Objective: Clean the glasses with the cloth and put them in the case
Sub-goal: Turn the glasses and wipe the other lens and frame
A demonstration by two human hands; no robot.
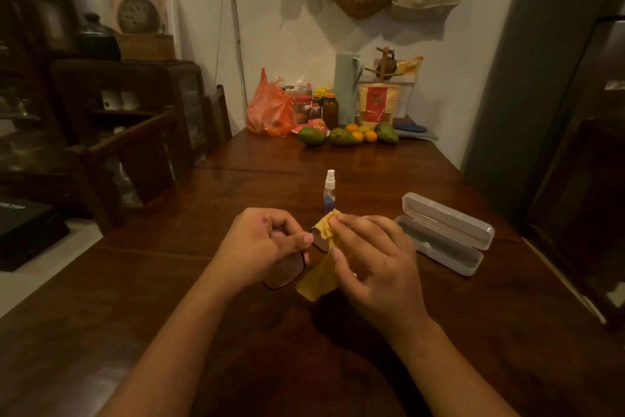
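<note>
Thin black-framed glasses (287, 273) are held above the dark wooden table (236, 332). My left hand (267, 244) grips them near the bridge, one lens showing below its fingers. My right hand (372, 257) pinches a yellow cloth (319, 276) around the other lens, which the cloth mostly hides. A translucent grey glasses case (443, 234) lies open to the right of my hands, nothing in it that I can see.
A small spray bottle (329, 192) stands just beyond my hands. Avocados, oranges (345, 136), jars and an orange plastic bag (269, 107) crowd the table's far end. Wooden chairs (142, 159) stand at the left edge; a dark cabinet is on the right.
</note>
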